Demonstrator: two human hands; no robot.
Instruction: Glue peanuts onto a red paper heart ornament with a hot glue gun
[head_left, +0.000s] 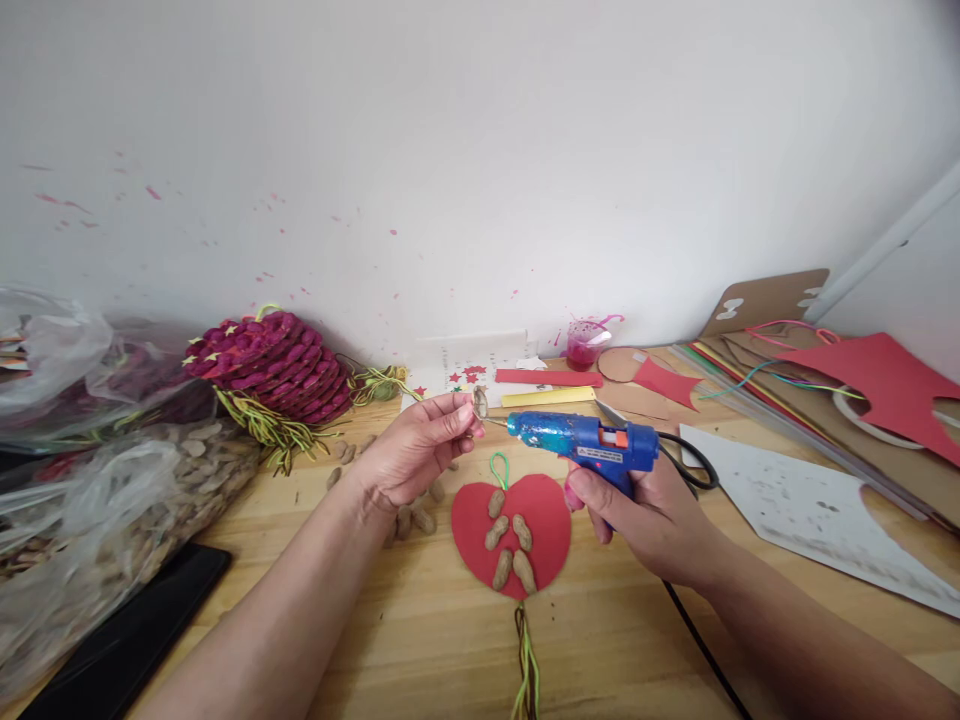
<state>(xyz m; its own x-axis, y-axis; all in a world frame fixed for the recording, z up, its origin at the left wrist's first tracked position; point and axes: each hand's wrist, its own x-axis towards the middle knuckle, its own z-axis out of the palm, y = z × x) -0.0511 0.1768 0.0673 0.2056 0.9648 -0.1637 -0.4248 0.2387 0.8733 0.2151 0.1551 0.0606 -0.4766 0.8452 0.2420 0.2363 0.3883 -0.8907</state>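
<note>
Pinching peanut (pixel 480 402), left grip (pixel 416 450), glue gun (pixel 577 440) beside

A peanut (pixel 481 402) just left of glue gun (pixel 577 442), both above paper heart (pixel 547 512) on table (pixel 420 640); bag (pixel 112 500), seemingly of peanuts, far left.

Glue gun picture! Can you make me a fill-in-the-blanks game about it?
1. The right hand holds a glue gun coloured ____.
2. The left hand pinches a peanut at the gun's nozzle, above a paper heart coloured ____.
3. On the heart lie ____ more peanuts.
4. The string loop at the heart's top is ____.

Missing words: blue; red; five; green.
</note>
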